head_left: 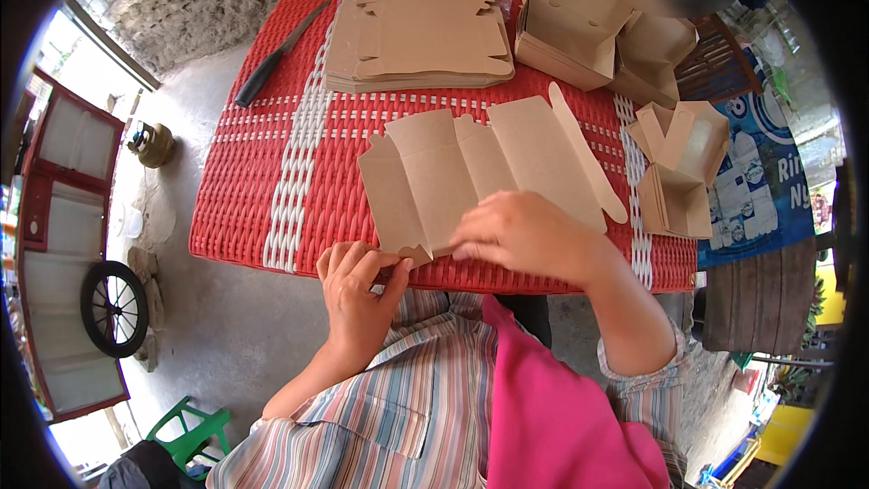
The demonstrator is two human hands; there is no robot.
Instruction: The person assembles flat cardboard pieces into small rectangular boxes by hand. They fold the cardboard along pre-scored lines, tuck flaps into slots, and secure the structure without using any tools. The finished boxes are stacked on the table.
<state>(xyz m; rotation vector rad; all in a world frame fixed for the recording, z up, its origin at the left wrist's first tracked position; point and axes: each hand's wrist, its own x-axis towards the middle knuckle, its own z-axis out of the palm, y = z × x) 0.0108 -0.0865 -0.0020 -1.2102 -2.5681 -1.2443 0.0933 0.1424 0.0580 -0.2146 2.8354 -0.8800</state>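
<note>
An unfolded brown cardboard box blank (442,159) lies creased on the red and white woven table (237,208), close to its near edge. My left hand (355,273) pinches the blank's near left corner flap between thumb and fingers. Over the near edge of the blank, my right hand (525,234) rests with its fingers bent together close to a small corner tab; whether anything is between them is hidden. Beyond the blank sits a stack of flat box blanks (421,23).
A black-handled knife (270,63) lies at the far left of the table. Folded open boxes (570,27) stand nested at the far right, with a smaller group of boxes (679,172) nearer. On the floor at left are a gas cylinder (151,144) and a green plastic chair (192,435).
</note>
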